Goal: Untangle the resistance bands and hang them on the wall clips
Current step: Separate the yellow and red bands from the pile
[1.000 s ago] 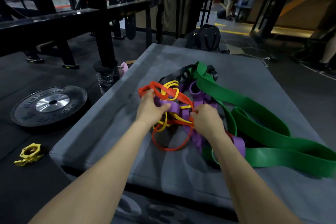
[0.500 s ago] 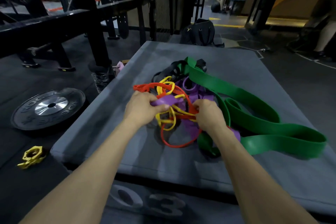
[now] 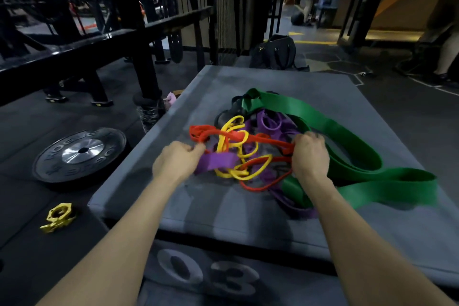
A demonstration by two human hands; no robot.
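With the left hand (image 3: 177,160) pinching the purple band (image 3: 215,160) and the right hand (image 3: 310,154) gripping the red band (image 3: 270,140), best draw them apart gently, loosening rather than tightening knots.

**A gym floor, by its equipment**

The place was a gym. A black bumper weight plate (image 3: 80,154) lay flat on dark rubber flooring (image 3: 37,119), with a yellow barbell collar (image 3: 57,217) near it. Heavy black steel rack beams (image 3: 104,45) and uprights stood behind. A padded grey plyo box (image 3: 223,208), marked "03" on its side, held a tangle of coloured resistance bands (image 3: 260,154). A black gym bag (image 3: 275,53) sat on the floor beyond the box.
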